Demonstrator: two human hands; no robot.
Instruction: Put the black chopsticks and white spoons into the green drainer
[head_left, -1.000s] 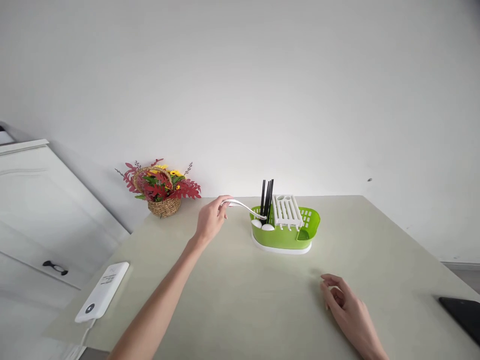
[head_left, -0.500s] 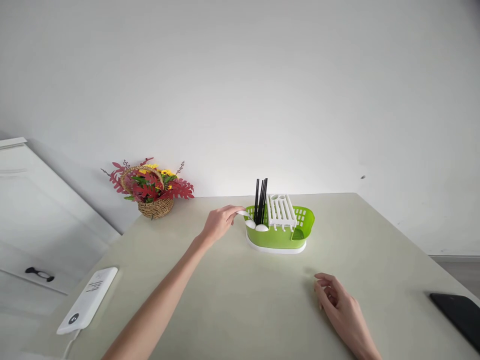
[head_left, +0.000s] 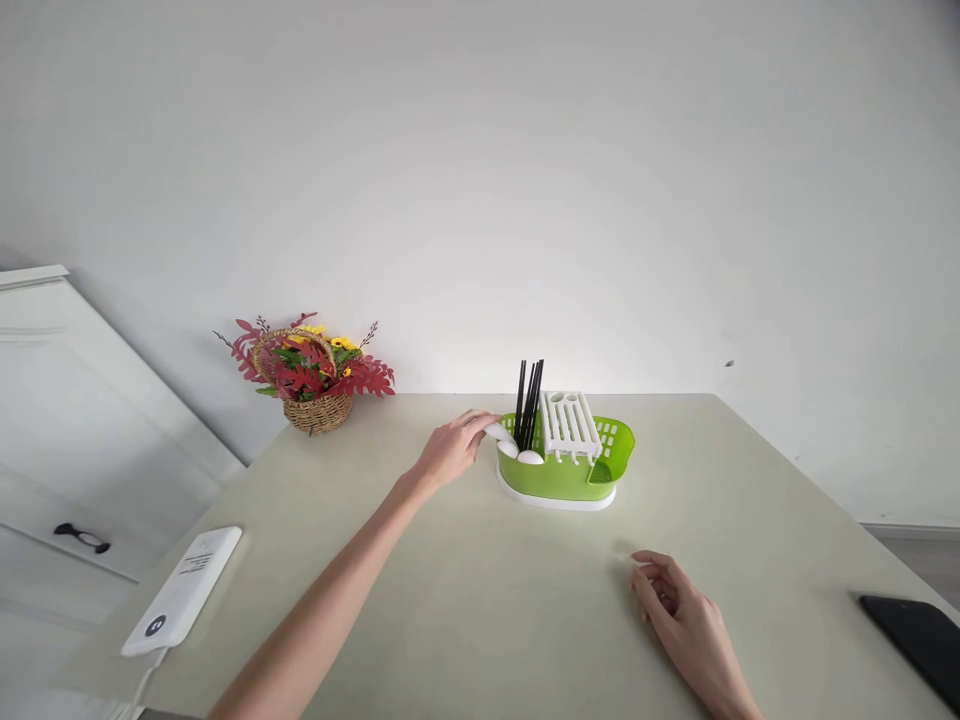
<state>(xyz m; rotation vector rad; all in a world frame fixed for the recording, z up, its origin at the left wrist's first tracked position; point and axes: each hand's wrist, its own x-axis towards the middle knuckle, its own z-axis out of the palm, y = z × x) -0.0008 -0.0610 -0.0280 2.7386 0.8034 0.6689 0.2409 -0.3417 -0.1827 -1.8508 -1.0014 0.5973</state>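
Observation:
My left hand (head_left: 454, 447) pinches a white spoon (head_left: 496, 431) at the left end of a green basket-like utensil holder (head_left: 555, 484). The fingers cover part of the spoon, and I cannot tell how far it reaches into the holder. Two rounded white spoon ends (head_left: 530, 457) show at the holder's front left rim. Just behind them, several black chopsticks (head_left: 529, 405) stand upright. A white slotted rack (head_left: 571, 424) with small hooks spans the middle of the holder. On the table at the right, my right hand (head_left: 679, 600) lies loosely curled, holding nothing visible.
A wicker basket of red and yellow flowers (head_left: 319, 412) stands at the back left by the wall. On the left edge lies a white power bank (head_left: 184, 590) with a cable. A black phone (head_left: 911, 630) lies at the right. White drawers (head_left: 82, 430) flank the table.
The view has shifted slightly, so most things appear a little to the right. The spoon in my left hand has turned slightly at the holder's rim. My right hand keeps its pose.

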